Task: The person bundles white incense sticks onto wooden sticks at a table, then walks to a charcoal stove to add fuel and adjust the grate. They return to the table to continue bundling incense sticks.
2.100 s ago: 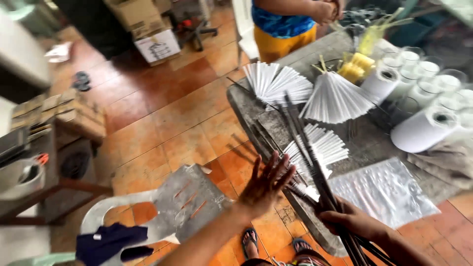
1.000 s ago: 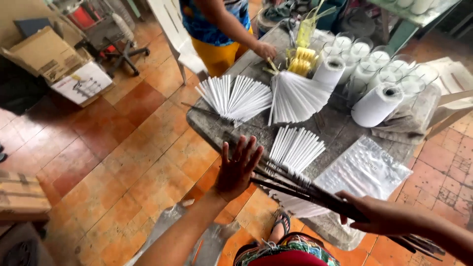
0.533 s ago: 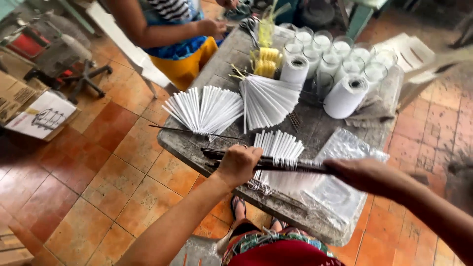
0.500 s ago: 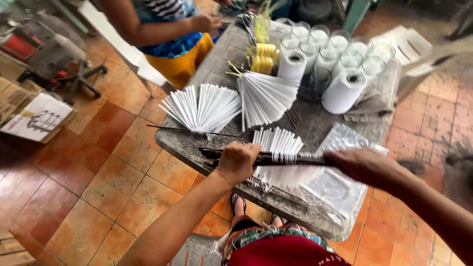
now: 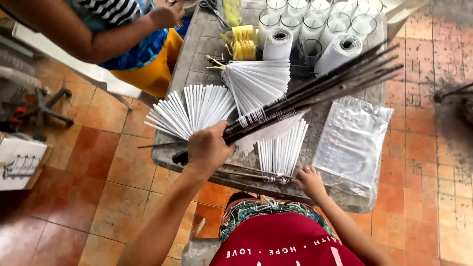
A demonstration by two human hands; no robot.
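Note:
My left hand point(image 5: 208, 148) grips one end of a long bundle of dark thin sticks point(image 5: 315, 93), which slants up and right over the grey table point(image 5: 197, 54). My right hand point(image 5: 309, 180) rests at the table's near edge, fingertips on the tied base of a white paper fan point(image 5: 282, 148); whether it grips it I cannot tell. Two more white fans lie spread on the table, one at the left point(image 5: 194, 109) and one in the middle point(image 5: 258, 81).
Clear plastic bags point(image 5: 355, 140) lie at the right of the table. White rolls point(image 5: 279, 43), glass candle cups point(image 5: 315, 19), yellow bundles point(image 5: 244, 42) and scissors point(image 5: 212, 6) sit at the far end. Another person point(image 5: 113, 34) sits at the left on a white chair.
My right hand has let go of the stick bundle and dropped to the near fan. The bundle, earlier level across both hands, now tilts up to the right in my left hand alone.

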